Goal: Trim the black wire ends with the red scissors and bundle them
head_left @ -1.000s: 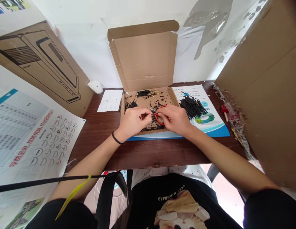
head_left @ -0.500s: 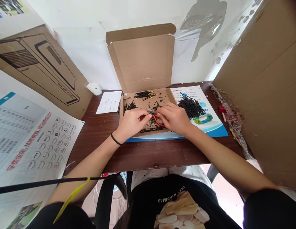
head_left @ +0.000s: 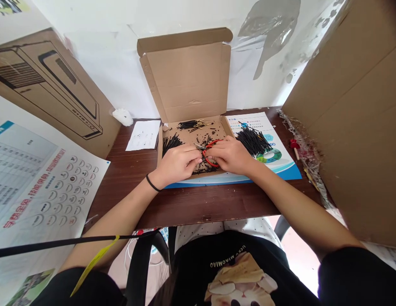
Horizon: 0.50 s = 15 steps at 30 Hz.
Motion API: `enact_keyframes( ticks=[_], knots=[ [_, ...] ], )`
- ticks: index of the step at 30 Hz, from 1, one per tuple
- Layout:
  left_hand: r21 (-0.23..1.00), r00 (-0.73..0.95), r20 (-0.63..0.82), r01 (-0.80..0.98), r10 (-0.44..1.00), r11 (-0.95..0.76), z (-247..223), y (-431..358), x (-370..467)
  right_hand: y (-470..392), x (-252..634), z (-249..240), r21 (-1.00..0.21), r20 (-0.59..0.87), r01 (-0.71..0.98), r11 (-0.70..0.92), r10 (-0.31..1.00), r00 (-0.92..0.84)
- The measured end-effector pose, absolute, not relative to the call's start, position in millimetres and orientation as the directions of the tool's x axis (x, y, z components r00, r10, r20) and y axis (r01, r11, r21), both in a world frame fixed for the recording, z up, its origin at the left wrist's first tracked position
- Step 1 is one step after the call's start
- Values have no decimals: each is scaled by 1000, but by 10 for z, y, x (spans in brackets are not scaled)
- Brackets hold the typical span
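Right hand (head_left: 231,155): curled round the red-handled pliers (head_left: 209,152), fingers wrapped over the looped grips; it hovers low over the middle of the box.
Left hand (head_left: 178,162): fingertips pinched together just at the pliers' metal nose; whatever they pinch is too small to make out. A thin black band sits on the wrist.
Pliers: small, glossy red handles, short grey nose pointing left toward the left fingertips, inside the box near its front half.
Box (head_left: 161,140): shallow brown corrugated cardboard, lid (head_left: 188,76) standing upright against the wall, floor littered with black bits.
Sticks in box: thin black rods fanned in the left corner (head_left: 171,141); a bundle with brass-coloured ends (head_left: 193,124) lies along the back wall.
Pile (head_left: 252,141): loose heap of matte black rods on a glossy printed sheet (head_left: 280,168), just right of the box.
Table (head_left: 191,204): dark brown wood grain, straight front edge.
Paper (head_left: 143,134): white slip, flat, left of the box.
Side panel (head_left: 354,119): large plain cardboard, standing at the right.
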<state>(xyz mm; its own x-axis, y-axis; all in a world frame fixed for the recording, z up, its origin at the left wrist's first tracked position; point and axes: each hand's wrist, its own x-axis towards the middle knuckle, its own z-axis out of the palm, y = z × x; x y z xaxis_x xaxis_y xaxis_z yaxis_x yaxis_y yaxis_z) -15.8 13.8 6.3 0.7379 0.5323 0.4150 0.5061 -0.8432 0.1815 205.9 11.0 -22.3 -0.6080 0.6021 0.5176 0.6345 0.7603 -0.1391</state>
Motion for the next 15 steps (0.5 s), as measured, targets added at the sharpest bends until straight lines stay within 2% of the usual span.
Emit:
enact_keyframes(
  ticks=[6,10,15],
  knots=[
    [203,676,388,600,626,-774,48,126,-177,125,2087,-231,-237,514,639,732,653,-557],
    [252,611,448,614,653,-748,30,113,-151,90,2063,-189,-224,521,645,731,649,-554],
    [226,615,475,605,629,-763,-1,93,-108,45,2006,-188,-210,521,657,724,652,-551]
  ],
)
